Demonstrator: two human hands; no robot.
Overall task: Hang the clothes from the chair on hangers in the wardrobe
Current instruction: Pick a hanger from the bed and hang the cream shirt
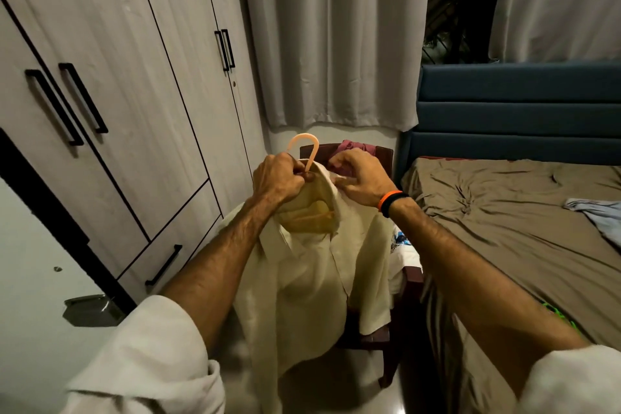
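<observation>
Left fingers: the left hand (279,178) is curling tightly round the neck of the hanger (304,153), just under its hook, and is bearing the load.
Right fingers: the right hand (361,178) is pinching the collar of the cream shirt (302,279), fingertips bent in on the cloth beside the hanger neck.
Task's thing: the shirt is hanging directly below both hands, draped over the hanger's shoulders, its long axis running downward toward the camera; the lower hem is passing out of view.
Deciding relation: the wardrobe (134,111) is standing to the left of the hands, doors closed; the left hand is the nearer one, yet it is occupied. Judgement: the right hand will need to let go of the collar to pull a door handle.
Chair: the chair (383,155) is sitting just behind the hands, against the curtain.
Count, hangers: one.
Count, garments: one shirt in hand; a maroon garment (353,146) on the chair back and a pale printed one on the seat; a further total cannot be told.
Count, wardrobe handles: five in view.
Bed: the bed (521,212) is lying to the right, with a bluish cloth on it.
</observation>
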